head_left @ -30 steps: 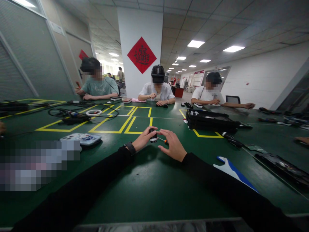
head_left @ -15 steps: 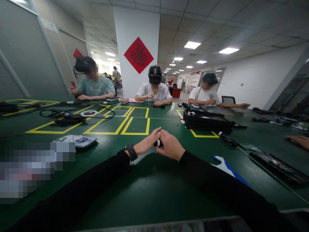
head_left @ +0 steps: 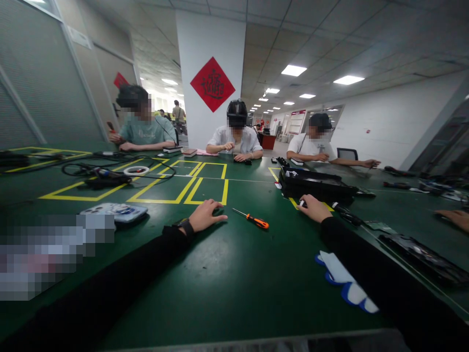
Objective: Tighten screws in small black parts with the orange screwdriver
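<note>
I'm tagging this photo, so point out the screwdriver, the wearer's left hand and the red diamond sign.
Screwdriver (head_left: 253, 219): head view, on the handle.
Left hand (head_left: 202, 216): head view, back of the hand.
Red diamond sign (head_left: 212, 84): head view, centre.

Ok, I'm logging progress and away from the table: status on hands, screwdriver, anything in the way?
Left hand open. Right hand holding partly hidden black-and-white piece, black case just beyond. Orange-handled screwdriver lying between hands, untouched.
</note>
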Motion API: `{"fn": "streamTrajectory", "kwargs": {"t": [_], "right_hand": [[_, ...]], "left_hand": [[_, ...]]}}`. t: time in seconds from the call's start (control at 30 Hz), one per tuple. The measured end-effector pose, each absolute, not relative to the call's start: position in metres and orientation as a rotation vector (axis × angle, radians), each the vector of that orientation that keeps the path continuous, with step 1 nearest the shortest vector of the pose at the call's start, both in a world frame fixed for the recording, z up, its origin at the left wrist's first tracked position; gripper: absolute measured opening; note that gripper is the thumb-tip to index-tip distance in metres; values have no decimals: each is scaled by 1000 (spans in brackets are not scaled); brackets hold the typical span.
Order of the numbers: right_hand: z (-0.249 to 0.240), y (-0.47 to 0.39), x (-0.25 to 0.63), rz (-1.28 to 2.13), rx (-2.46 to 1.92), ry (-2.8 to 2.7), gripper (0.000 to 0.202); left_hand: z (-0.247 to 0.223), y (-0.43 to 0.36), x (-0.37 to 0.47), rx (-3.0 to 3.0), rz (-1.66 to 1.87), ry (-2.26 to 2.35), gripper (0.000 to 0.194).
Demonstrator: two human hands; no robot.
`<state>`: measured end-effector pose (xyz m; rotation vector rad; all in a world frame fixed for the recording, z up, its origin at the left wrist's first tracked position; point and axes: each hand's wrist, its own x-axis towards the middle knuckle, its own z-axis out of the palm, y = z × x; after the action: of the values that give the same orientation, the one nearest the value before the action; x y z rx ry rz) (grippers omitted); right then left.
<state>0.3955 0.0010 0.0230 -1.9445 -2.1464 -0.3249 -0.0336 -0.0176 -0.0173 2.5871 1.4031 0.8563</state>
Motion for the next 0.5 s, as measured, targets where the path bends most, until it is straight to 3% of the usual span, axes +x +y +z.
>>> {"fn": "streamTrajectory", "kwargs": {"t": [0.23,0.5], "right_hand": [[-6,9,456,-574,-2011,-2101,39],[-9,6,478,-694,-1968,-2064,38]], "left_hand": [[-17,-15,-14,2454,857,1392,31],[-27,-11,-16,2243,891,1485,33]]}}
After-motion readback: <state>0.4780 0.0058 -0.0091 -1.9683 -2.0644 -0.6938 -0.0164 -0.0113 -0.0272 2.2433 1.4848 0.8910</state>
